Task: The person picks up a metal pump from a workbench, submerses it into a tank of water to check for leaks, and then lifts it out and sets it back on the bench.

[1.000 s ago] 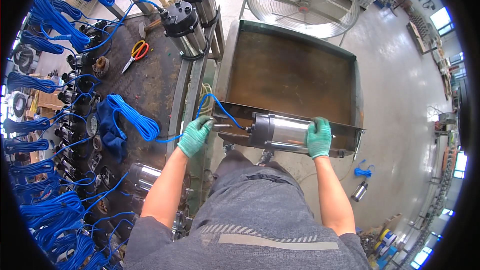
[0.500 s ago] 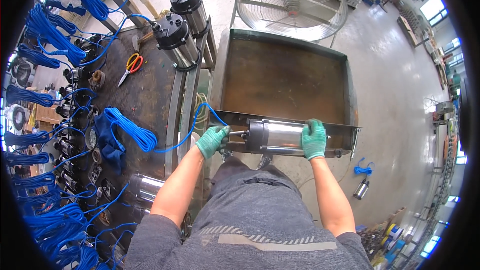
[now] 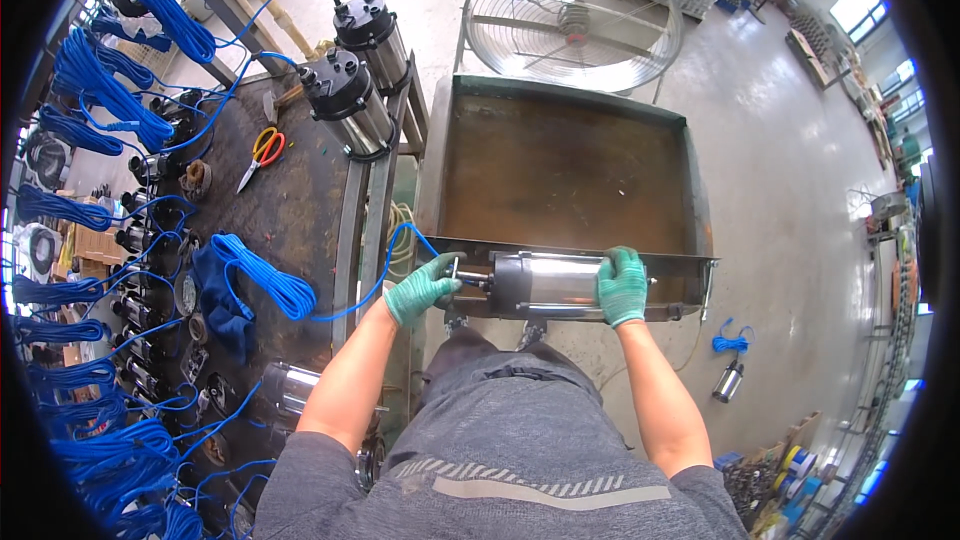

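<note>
A silver cylindrical motor pump with a black end cap lies on its side across the near edge of the metal tank. My right hand, in a green glove, wraps over the plain end of its body. At the black-capped end, my gloved left hand is closed around a metal rod tool with a short crossbar. The rod points at the cap; whether it touches the cap is hard to tell. A blue cable runs from a tied coil on the bench, arching behind my left hand.
On the left bench lie scissors, a hammer and a dark blue cloth. Two upright pumps stand at its far corner. Many blue cable coils hang at left. A large fan stands behind the tank.
The crossbar of the rod tool now shows upright at my left fingers, which have shifted slightly down. My right hand stays on the pump. The whole view has tilted a little.
</note>
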Motion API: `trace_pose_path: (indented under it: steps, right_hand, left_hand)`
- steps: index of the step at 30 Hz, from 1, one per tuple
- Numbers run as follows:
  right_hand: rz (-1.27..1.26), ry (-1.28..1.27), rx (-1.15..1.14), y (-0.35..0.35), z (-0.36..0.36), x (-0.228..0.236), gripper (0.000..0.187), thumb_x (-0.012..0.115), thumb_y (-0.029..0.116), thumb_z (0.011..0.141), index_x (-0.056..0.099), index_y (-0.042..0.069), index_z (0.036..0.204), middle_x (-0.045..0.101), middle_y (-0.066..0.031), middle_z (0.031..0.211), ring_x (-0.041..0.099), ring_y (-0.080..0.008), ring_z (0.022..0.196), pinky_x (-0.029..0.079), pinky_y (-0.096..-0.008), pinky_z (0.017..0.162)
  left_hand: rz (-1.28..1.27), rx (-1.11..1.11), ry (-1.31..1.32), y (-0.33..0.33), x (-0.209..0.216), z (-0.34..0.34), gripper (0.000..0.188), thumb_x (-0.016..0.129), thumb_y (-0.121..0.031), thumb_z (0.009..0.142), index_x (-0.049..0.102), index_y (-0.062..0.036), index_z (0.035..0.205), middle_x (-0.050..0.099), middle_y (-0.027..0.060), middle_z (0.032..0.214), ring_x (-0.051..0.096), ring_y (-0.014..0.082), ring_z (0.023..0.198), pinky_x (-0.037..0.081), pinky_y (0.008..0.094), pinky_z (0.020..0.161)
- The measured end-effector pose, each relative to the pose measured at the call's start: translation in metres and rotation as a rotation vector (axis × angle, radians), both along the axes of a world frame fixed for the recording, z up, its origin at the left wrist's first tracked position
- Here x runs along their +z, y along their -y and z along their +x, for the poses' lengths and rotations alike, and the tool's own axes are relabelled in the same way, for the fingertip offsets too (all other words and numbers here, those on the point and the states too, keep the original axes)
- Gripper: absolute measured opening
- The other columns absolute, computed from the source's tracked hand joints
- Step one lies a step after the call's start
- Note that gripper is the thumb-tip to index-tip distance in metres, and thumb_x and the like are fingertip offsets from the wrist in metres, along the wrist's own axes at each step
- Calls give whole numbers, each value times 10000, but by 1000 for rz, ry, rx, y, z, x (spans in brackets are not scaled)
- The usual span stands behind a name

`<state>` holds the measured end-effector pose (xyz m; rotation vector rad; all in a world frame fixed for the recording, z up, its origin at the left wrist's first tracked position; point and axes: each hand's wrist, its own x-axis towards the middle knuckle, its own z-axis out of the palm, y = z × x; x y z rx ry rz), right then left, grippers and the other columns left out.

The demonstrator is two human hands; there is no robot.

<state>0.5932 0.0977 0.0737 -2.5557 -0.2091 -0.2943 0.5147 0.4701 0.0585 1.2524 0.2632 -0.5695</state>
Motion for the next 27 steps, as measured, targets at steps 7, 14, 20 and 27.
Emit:
trace_pose_path:
  steps: [7, 14, 20, 27]
  right_hand:
    - [-14, -11, 7, 0, 1, -1, 134, 641, 83, 865, 658, 55, 995, 648, -156, 1047, 624, -362, 936, 500, -450, 850]
    - [-41, 8, 8, 0, 1, -1, 131, 644, 86, 859, 660, 60, 986, 648, -155, 1040, 626, -360, 932, 501, -450, 849]
    - [-52, 8, 3, 1, 0, 0, 127, 646, 90, 856, 663, 67, 979, 649, -144, 1031, 624, -358, 920, 500, -450, 843]
    - [-53, -1, -10, -7, -2, 2, 119, 643, 94, 855, 664, 71, 970, 652, -135, 1012, 619, -353, 929, 493, -450, 861]
  left_hand:
    - [570, -205, 234, 3, -18, 5, 385, 732, -127, 896, 608, -29, 1248, 661, 29, 956, 598, 113, 841, 522, 286, 730]
    - [301, 9, 250, 7, 1, -3, 435, 665, -144, 936, 572, -52, 1351, 672, 32, 1037, 629, 154, 938, 536, 326, 844]
    - [175, 3, 235, 18, -2, -6, 399, 662, -212, 985, 614, -95, 1363, 690, -4, 1101, 631, 130, 928, 536, 327, 835]
    - [123, -97, 93, -4, 4, -4, 532, 676, -197, 963, 507, -127, 1463, 618, 18, 1132, 552, 122, 979, 469, 291, 932]
